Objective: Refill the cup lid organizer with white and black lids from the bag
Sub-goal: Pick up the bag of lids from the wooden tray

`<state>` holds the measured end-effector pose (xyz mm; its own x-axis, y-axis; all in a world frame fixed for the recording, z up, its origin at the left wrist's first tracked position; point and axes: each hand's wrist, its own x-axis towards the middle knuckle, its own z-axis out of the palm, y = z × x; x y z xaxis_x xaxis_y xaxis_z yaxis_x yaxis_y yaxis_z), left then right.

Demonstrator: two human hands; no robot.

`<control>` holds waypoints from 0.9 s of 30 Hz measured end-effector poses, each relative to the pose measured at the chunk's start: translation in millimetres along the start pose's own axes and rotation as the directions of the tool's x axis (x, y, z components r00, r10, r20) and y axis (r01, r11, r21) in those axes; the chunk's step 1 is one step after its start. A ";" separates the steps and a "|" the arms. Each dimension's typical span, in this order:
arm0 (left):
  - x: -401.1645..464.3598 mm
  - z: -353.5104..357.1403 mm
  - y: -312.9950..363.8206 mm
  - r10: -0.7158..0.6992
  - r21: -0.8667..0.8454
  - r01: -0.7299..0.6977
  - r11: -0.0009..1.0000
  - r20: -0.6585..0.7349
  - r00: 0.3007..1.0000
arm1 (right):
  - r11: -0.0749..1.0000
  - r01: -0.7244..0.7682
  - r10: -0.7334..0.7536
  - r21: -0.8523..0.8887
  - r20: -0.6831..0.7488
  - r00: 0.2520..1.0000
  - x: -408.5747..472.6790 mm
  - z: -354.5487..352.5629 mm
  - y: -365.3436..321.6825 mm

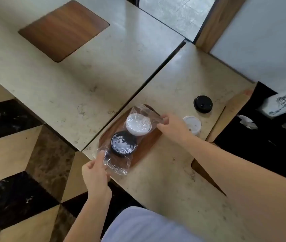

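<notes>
On the near tabletop (164,172), both hands pinch the bag (130,135): left hand (95,173) its near end, right hand (171,126) the far; spread the opening gently so lids don't spill.

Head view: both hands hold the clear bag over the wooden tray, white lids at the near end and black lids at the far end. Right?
Not quite. The head view shows both hands, left and right, holding the clear bag over the wooden tray, but the black lids are at the near end and the white lids at the far end.

Café or coffee-shop seating area: stone-topped tables (89,70) pushed together, patterned marble floor (16,154), disposable cup lids (203,104), printed paper bags (281,102).
</notes>
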<state>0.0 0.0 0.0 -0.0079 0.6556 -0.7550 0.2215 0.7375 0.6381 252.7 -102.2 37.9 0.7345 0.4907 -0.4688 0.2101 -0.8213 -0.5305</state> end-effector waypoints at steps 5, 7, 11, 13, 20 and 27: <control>11.3 4.1 0.1 -0.001 0.003 0.000 1.000 0.112 0.994 | 0.996 -0.020 0.022 -0.091 0.019 1.000 50.0 -4.8 -22.6; 13.8 6.1 0.4 0.003 -0.028 0.002 1.000 0.204 0.979 | 0.994 -0.032 0.038 -0.102 0.051 0.998 63.5 0.4 -26.2; 15.2 13.2 -1.1 0.050 -0.059 -0.032 0.998 0.321 0.946 | 0.995 -0.064 0.071 -0.082 0.082 0.994 83.5 8.6 -32.4; 19.0 17.8 -0.4 0.030 -0.075 -0.006 0.997 0.323 0.946 | 0.993 -0.058 0.069 -0.103 0.104 0.992 88.4 11.8 -33.4; 38.9 24.4 1.9 -0.014 -0.076 0.042 0.996 0.331 0.943 | 0.990 -0.103 0.120 -0.099 0.179 0.977 86.9 12.9 -18.4; 29.3 30.3 1.6 0.006 0.048 -0.029 0.998 0.421 0.907 | 0.972 -0.201 0.184 0.120 0.135 0.974 40.4 -8.1 35.1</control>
<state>29.7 15.5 -25.7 0.4046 0.5309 -0.7446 0.2686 0.7093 0.6517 294.9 -113.6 6.0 0.6665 0.3658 -0.6496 -0.0209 -0.8619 -0.5067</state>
